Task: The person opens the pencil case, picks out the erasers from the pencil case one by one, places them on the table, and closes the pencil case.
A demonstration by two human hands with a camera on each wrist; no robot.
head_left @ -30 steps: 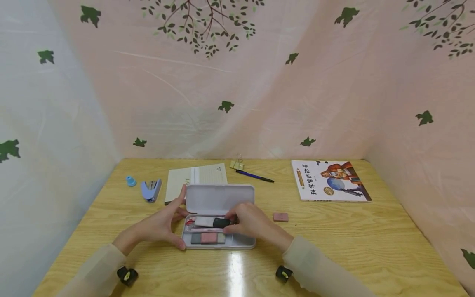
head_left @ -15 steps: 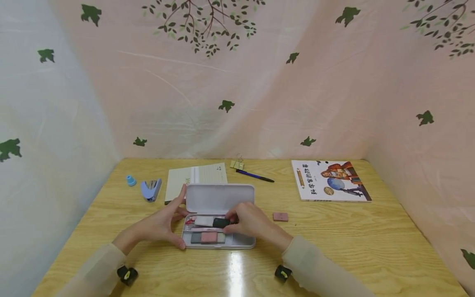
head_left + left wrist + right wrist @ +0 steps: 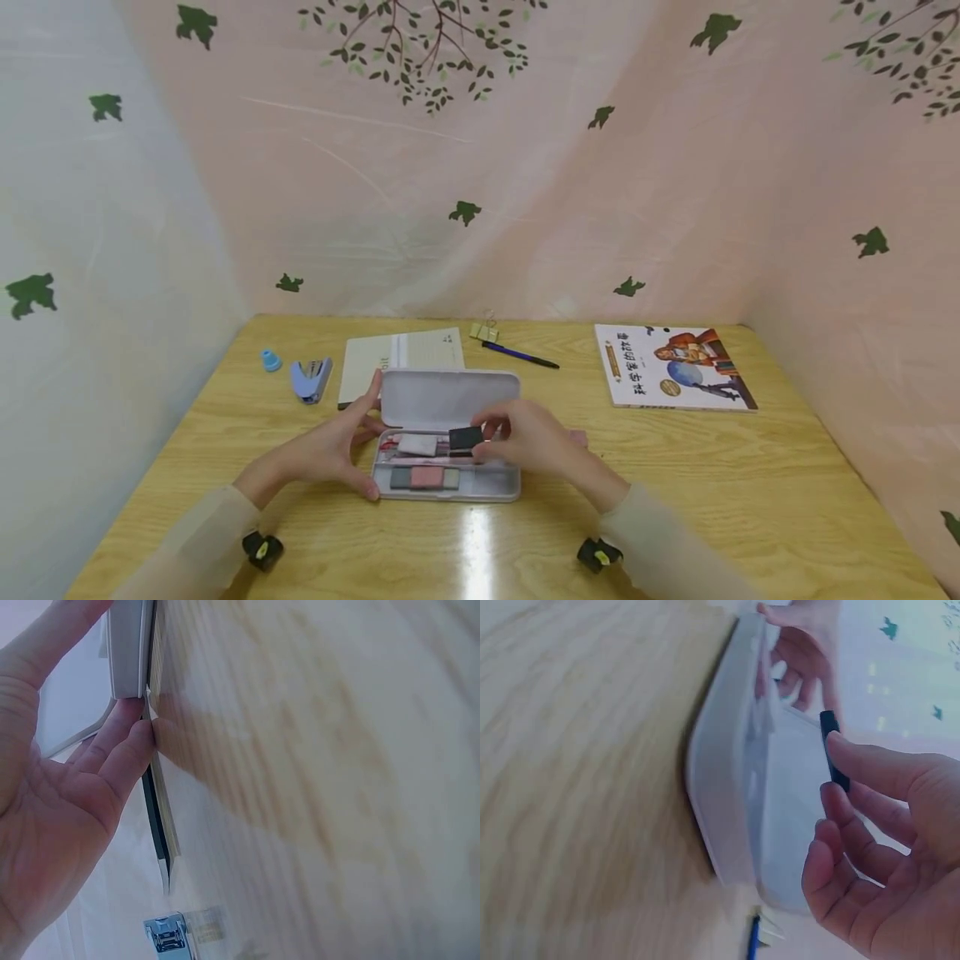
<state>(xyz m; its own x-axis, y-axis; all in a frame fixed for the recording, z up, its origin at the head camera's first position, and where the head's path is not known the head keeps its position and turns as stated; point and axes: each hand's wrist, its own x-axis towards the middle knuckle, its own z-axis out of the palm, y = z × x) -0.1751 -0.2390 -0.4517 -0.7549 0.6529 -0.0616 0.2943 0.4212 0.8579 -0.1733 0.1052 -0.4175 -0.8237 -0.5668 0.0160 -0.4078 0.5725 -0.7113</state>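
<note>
An open white pencil case (image 3: 510, 490) lies at the table's middle, lid (image 3: 450, 398) raised. My left hand (image 3: 365, 442) steadies its left end, with the thumb at the front corner, a finger on the lid's edge, and fingers straight in the left wrist view (image 3: 112, 761). My right hand (image 3: 483, 437) pinches a black eraser (image 3: 465, 437) just above the tray; the right wrist view shows the black eraser (image 3: 832, 750) between thumb and fingers. A white eraser (image 3: 417, 444) lies in the back slot. Grey and pink erasers (image 3: 423, 477) lie in the front slot.
Behind the case lie a notebook (image 3: 401, 357), a binder clip (image 3: 483, 332) and a blue pen (image 3: 520, 355). A blue stapler (image 3: 310, 379) and a small blue cap (image 3: 270, 360) sit at the left, a picture book (image 3: 675, 367) at the right. Curtains enclose the table.
My right hand has lifted the black eraser out of the case's back slot, up and slightly right. The left hand stays on the case.
</note>
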